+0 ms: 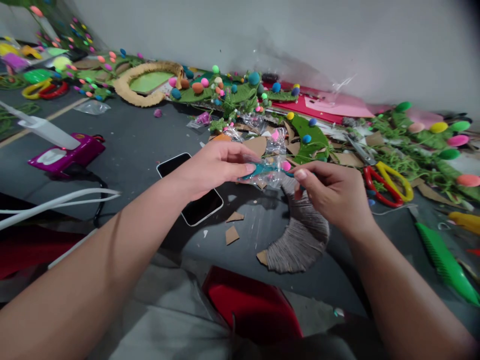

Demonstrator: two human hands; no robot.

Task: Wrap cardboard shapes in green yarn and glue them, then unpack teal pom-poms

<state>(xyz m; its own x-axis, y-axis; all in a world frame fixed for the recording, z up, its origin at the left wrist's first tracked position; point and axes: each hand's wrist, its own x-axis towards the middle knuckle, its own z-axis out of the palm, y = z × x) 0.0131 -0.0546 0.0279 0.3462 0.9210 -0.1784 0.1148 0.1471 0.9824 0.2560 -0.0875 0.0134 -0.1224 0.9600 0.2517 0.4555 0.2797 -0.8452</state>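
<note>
My left hand (215, 167) is closed on a clear plastic packet (275, 165) with teal modelling clay (258, 171) in it. At the packet's right end, the thumb and fingers of my right hand (332, 192) pinch a small teal piece that looks like the same clay. Below my hands lies a cardboard crescent (305, 235) wound with grey yarn, its bare tip showing at the lower left. A phone (202, 206) with a dark screen rests on the table, partly hidden under my left wrist.
Red-and-yellow scissors (388, 182) and a green-handled cutter (446, 260) lie to the right. Leaves, coloured balls and cardboard scraps (232, 235) crowd the table. At left are a purple power adapter (69, 155) and white cables (63, 200); a tan ring (123, 85) lies behind.
</note>
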